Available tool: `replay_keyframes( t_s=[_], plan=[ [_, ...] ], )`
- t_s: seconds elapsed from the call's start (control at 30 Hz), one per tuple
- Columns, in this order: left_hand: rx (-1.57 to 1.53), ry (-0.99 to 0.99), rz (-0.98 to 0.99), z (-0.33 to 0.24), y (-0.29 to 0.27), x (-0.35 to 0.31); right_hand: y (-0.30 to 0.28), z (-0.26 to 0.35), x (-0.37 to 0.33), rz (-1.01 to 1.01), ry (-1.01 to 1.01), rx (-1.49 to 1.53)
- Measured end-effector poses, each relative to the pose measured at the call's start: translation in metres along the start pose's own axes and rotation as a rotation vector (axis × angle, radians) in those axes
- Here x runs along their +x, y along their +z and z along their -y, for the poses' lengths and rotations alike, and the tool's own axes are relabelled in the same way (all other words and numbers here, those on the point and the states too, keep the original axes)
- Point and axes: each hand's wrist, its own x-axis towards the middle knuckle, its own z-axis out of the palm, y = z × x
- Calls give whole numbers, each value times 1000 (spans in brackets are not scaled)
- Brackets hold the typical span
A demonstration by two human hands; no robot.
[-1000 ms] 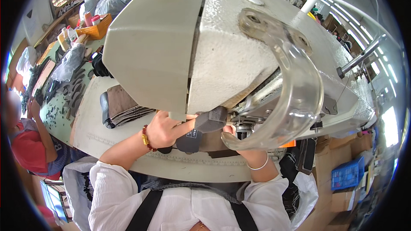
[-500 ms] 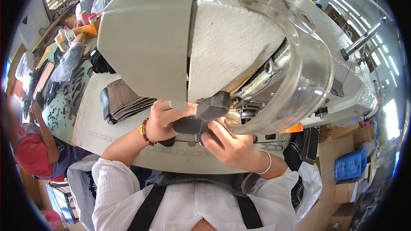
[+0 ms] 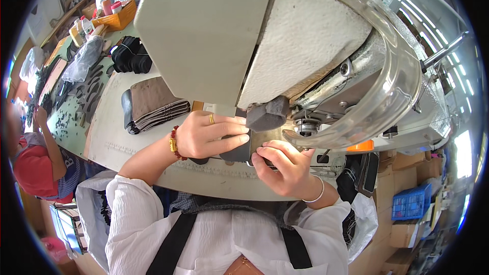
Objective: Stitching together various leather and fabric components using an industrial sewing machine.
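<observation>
A dark grey flat piece (image 3: 238, 154) lies on the bed of a large cream sewing machine (image 3: 204, 35), just below its head. My left hand (image 3: 206, 135) rests on it with the fingers stretched out and close together, tips pointing right. At the piece's right edge, the bent fingers and thumb of my right hand (image 3: 285, 168) close in a pinch. What lies between those fingertips is partly hidden. A dark grey faceted block (image 3: 267, 114) on the machine hangs above my fingertips. The needle area is mostly hidden behind the head.
A folded stack of brown and grey pieces (image 3: 157, 99) sits left of the machine, with a tied black bundle (image 3: 131, 55) behind it. A clear curved guard (image 3: 402, 91) juts out at right. One co-worker (image 3: 38, 165) is at far left. A blue crate (image 3: 410, 203) stands at right.
My view has shifted, so the machine appears further right. My left hand's fingers have straightened and flattened over the dark piece. My right hand stays near the piece's right edge.
</observation>
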Motion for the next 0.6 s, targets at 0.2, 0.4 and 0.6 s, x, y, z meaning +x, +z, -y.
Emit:
replay_keyframes(
  t_s=[0.2,0.4,0.6],
  plan=[
    [14,46,-47,-2,0,7,4,1,0,-73,5,-92],
    [9,34,-16,-3,-1,5,8,2,-1,-118,-62,-166],
    [28,38,5,-6,-6,9,9,5,1,-187,-88,-181]
  ],
)
